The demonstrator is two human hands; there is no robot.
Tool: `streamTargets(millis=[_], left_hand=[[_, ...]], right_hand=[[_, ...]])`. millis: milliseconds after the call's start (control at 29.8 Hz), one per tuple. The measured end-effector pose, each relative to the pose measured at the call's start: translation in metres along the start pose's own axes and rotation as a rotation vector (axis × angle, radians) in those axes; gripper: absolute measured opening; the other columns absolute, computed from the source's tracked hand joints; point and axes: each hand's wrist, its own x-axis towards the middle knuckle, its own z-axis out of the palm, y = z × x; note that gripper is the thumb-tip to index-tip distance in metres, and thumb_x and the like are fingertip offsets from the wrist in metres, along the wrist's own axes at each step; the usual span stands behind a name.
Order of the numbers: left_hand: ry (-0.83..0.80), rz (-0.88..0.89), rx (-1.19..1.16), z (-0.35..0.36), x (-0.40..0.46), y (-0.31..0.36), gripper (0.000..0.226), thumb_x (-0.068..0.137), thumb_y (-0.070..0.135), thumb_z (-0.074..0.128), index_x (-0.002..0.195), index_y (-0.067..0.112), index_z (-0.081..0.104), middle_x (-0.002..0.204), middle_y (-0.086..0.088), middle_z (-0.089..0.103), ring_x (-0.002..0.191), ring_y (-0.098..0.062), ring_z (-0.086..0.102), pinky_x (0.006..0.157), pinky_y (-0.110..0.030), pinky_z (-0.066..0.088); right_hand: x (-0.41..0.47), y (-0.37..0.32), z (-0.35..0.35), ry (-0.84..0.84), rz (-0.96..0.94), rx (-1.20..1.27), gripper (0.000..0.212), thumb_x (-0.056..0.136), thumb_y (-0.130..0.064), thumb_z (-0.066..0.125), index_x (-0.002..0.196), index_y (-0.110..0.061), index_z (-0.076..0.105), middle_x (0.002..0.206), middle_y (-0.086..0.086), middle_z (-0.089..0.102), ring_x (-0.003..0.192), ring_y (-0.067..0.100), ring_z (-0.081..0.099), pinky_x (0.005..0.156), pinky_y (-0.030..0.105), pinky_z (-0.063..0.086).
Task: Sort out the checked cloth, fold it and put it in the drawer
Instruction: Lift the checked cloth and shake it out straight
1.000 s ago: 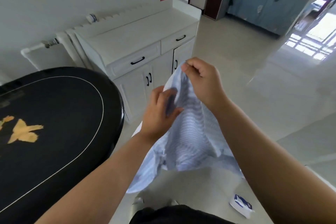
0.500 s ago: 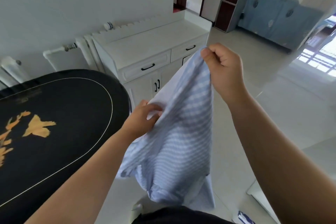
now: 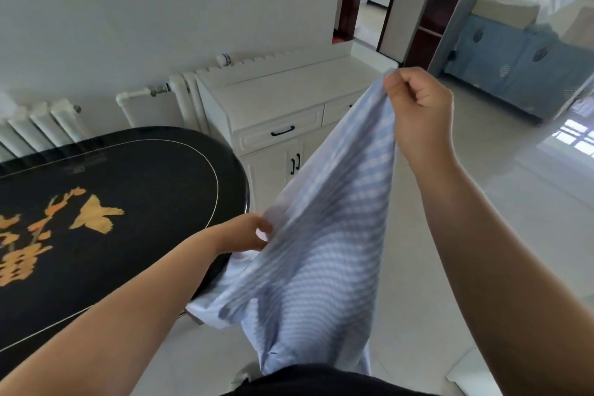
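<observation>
Up between the curled fingers and thumb of the right hand (image 3: pixel 418 106), one corner of the checked cloth (image 3: pixel 328 235) is pinched tight. Lower down, the left hand (image 3: pixel 247 233) pinches the cloth's edge with its fingertips. Below both hands the cloth hangs loose and bunched. I think the left fingers should slide along the edge to the next corner, then both hands pull it flat. The drawer (image 3: pixel 279 132), past the fingers, is closed. No writing can be read.
</observation>
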Motion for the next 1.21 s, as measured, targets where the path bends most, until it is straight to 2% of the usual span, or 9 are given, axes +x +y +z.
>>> streamTargets(millis=[202,369,470,672,806,907,1008,1108,1209], left_hand=[[0.188,0.041,-0.12,0.026,-0.005,-0.012,0.016,0.081,0.02,0.072,0.08,0.031,0.061,0.108,0.004,0.056,0.103,-0.016,0.056,0.091,-0.024,0.043],[0.459,0.018,-0.104,0.029,-0.007,-0.013,0.005,0.092,0.025,0.06,0.089,0.022,0.056,0.088,0.003,0.055,0.082,-0.016,0.053,0.073,-0.028,0.038],[0.586,-0.039,-0.256,0.004,-0.009,-0.009,0.026,0.092,0.026,0.06,0.073,0.013,0.048,0.066,-0.001,0.048,0.061,-0.017,0.043,0.058,-0.03,0.035],[0.421,0.089,-0.144,-0.047,-0.02,0.021,0.027,0.084,0.022,0.071,0.07,0.011,0.051,0.063,0.003,0.049,0.06,-0.011,0.042,0.057,-0.022,0.034],[0.334,0.112,-0.161,-0.038,-0.021,0.023,0.029,0.08,0.016,0.075,0.063,0.021,0.053,0.053,0.018,0.054,0.054,-0.001,0.044,0.058,-0.013,0.035],[0.342,0.132,-0.221,-0.033,-0.025,0.021,0.018,0.084,0.017,0.072,0.071,0.026,0.063,0.059,0.019,0.062,0.058,0.004,0.055,0.063,-0.014,0.038],[0.484,0.134,-0.346,-0.025,-0.025,0.019,0.007,0.088,0.019,0.067,0.082,0.022,0.065,0.067,0.007,0.064,0.062,-0.002,0.057,0.065,-0.02,0.042],[0.594,0.079,-0.41,-0.017,-0.025,0.02,0.019,0.089,0.023,0.066,0.104,0.025,0.053,0.077,-0.007,0.058,0.07,-0.016,0.055,0.066,-0.024,0.044],[0.522,0.041,-0.173,-0.011,-0.021,0.017,0.02,0.095,0.03,0.054,0.086,0.013,0.058,0.082,-0.013,0.057,0.071,-0.019,0.052,0.068,-0.03,0.043]], right_hand=[[0.016,0.004,-0.004,0.083,0.025,0.008,0.013,0.094,-0.02,0.055,0.083,-0.017,0.062,0.059,-0.03,0.055,0.06,-0.01,0.048,0.064,0.007,0.037],[0.025,0.022,-0.005,0.089,0.086,-0.003,0.021,0.095,-0.019,0.054,0.082,-0.007,0.065,0.065,-0.013,0.05,0.057,-0.009,0.046,0.063,0.008,0.036],[0.031,0.036,-0.016,0.145,0.153,-0.021,0.033,0.096,-0.02,0.052,0.063,-0.017,0.051,0.059,-0.009,0.04,0.051,-0.006,0.039,0.057,0.006,0.032],[0.044,0.061,-0.045,0.332,0.295,0.023,0.033,0.097,-0.023,0.052,0.065,-0.016,0.05,0.06,-0.008,0.039,0.052,0.0,0.036,0.059,0.011,0.034],[0.043,0.069,-0.048,0.313,0.316,0.019,0.036,0.097,-0.021,0.051,0.061,-0.021,0.047,0.06,-0.009,0.039,0.048,-0.003,0.039,0.056,0.007,0.033],[0.04,0.078,-0.052,0.293,0.341,0.0,0.031,0.097,-0.021,0.051,0.07,-0.005,0.057,0.064,-0.005,0.043,0.057,-0.001,0.039,0.057,0.008,0.035],[0.037,0.085,-0.057,0.296,0.328,-0.014,0.035,0.096,-0.02,0.051,0.089,0.013,0.058,0.076,0.005,0.047,0.062,0.0,0.039,0.056,0.006,0.034],[0.035,0.088,-0.06,0.294,0.338,-0.02,0.036,0.097,-0.022,0.051,0.083,0.012,0.056,0.069,-0.001,0.043,0.061,0.003,0.037,0.059,0.014,0.035],[0.031,0.09,-0.062,0.297,0.339,-0.013,0.03,0.096,-0.021,0.05,0.072,-0.002,0.05,0.062,-0.005,0.035,0.059,0.006,0.032,0.061,0.023,0.032]])
